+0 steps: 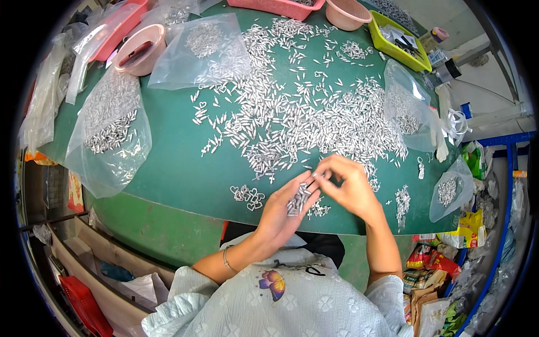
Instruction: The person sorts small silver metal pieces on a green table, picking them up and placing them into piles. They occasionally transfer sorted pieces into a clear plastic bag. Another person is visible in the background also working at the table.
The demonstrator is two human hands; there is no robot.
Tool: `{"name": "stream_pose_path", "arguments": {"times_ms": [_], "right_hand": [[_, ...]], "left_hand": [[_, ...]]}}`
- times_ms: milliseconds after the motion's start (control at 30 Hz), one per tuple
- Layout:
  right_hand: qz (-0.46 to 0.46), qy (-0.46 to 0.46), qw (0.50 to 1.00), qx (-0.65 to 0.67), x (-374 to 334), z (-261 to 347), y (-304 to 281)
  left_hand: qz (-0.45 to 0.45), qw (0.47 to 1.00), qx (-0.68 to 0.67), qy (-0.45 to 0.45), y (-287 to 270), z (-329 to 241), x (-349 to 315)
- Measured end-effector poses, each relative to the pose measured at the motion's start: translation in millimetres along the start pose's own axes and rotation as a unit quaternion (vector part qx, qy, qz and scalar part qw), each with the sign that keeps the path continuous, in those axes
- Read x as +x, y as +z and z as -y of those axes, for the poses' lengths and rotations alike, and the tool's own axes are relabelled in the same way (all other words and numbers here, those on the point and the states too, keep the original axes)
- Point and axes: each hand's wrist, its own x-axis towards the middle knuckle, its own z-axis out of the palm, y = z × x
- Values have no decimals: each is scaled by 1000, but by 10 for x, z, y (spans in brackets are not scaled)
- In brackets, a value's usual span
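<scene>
My left hand is cupped palm up over the table's near edge, holding a small pile of silver bullet-shaped metal pieces. Thumb and forefinger of my right hand pinch together at the left fingertips; what lies between them is too small to make out. Just beyond both hands spreads a wide scatter of the same silver pieces. Silver heart-shaped pieces lie left of my left hand. A small heap of cross-shaped pieces shows beneath the hands.
The green table carries clear bags of metal pieces at left, top and right. Pink baskets and a yellow-green tray line the far side. A blue-framed shelf stands at right, an opened drawer at lower left.
</scene>
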Motion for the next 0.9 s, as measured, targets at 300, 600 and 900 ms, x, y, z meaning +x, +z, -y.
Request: {"name": "stream_pose_path", "arguments": {"times_ms": [300, 600, 900], "right_hand": [[-102, -10, 971, -218, 115, -370, 146], [-68, -27, 932, -354, 48, -394, 162], [-54, -69, 994, -62, 118, -65, -116]], "left_hand": [[10, 999, -28, -37, -122, 13, 1], [40, 998, -24, -40, -91, -14, -13], [-28, 999, -24, -20, 28, -31, 48]]}}
